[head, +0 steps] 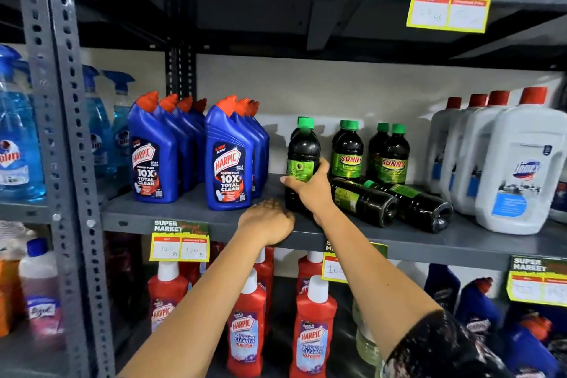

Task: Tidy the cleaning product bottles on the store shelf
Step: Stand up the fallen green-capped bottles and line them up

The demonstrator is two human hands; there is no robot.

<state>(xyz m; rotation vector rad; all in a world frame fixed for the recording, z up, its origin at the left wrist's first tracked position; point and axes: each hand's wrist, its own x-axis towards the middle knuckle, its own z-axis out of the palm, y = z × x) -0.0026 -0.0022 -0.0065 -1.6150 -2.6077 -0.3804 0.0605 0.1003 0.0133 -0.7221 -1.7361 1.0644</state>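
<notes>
Your forearms reach up to the grey shelf [196, 209]. Domex jugs [521, 169] stand at its right end and blue Harpic bottles [228, 159] at its left; between them are the dark Sunny bottles, four upright [346, 153] and two toppled [408, 202] near the front edge. Your right hand [310, 187] has its fingers wrapped round another dark bottle [302, 156], upright beside the Harpic row. Your left hand [267, 219] rests loosely curled on the shelf, grasping nothing. Seat this bottle flat, label forward, in line with the upright ones; the toppled pair probably come next.
</notes>
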